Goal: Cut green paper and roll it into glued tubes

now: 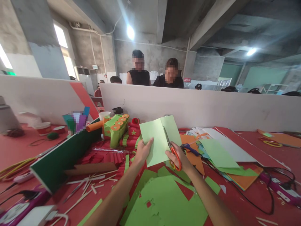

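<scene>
My left hand (144,151) grips a light green sheet of paper (154,138) by its left side, thumb on top. In my right hand (178,155) is a pair of scissors (172,149) with orange-red handles. Their blades lie against the sheet near its middle, pointing up and away from me, and a line or slit runs up from there to the top edge. Whether the blades are parted I cannot tell. Below both hands, cut pieces of green paper (162,197) cover the table.
Green and red paper models (117,127) stand at the back left beside a dark green board (70,153). Wooden sticks (87,186) lie at left. A glue gun (190,149), stacked coloured paper (221,153) and a power strip (279,188) with cables are at right. A white partition (199,106) crosses behind.
</scene>
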{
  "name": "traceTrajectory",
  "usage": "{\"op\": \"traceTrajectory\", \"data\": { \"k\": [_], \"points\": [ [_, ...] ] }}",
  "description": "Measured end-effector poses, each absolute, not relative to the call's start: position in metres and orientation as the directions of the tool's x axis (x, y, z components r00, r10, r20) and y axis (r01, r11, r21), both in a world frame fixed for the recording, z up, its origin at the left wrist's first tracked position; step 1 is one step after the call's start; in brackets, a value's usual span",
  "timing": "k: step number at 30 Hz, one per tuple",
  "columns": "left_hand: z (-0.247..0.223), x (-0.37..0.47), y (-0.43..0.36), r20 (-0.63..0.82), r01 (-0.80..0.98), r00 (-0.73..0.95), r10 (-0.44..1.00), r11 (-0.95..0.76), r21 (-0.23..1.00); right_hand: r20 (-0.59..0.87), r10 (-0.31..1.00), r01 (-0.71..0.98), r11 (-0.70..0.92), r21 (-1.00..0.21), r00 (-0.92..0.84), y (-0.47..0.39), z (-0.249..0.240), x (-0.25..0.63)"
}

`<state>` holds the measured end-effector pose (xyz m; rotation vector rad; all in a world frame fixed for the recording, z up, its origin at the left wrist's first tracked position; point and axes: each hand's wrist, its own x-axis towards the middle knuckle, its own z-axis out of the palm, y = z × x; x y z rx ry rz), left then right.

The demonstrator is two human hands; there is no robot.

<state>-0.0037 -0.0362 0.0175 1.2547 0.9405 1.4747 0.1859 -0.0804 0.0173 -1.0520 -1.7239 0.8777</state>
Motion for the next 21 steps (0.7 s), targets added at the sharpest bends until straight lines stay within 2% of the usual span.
{"op": "traceTrajectory", "data": {
  "k": [10, 15, 21],
  "points": [
    [0.021, -0.006, -0.038, 0.441, 0.051, -0.091, 0.893, -0.438, 0.897, 0.264, 0.941, 0.211, 0.308, -0.928, -0.214, -0.094, 0.033, 0.185],
    [0.021, -0.008, -0.036, 0.467, 0.141, -0.139, 0.873, -0.45, 0.882, 0.199, 0.948, 0.263, 0.264, -0.928, -0.249, -0.079, 0.018, 0.189],
    [0.021, -0.009, -0.034, 0.455, 0.155, -0.17, 0.874, -0.433, 0.888, 0.185, 0.94, 0.193, 0.245, -0.95, -0.286, -0.071, 0.006, 0.186]
  ]
}}
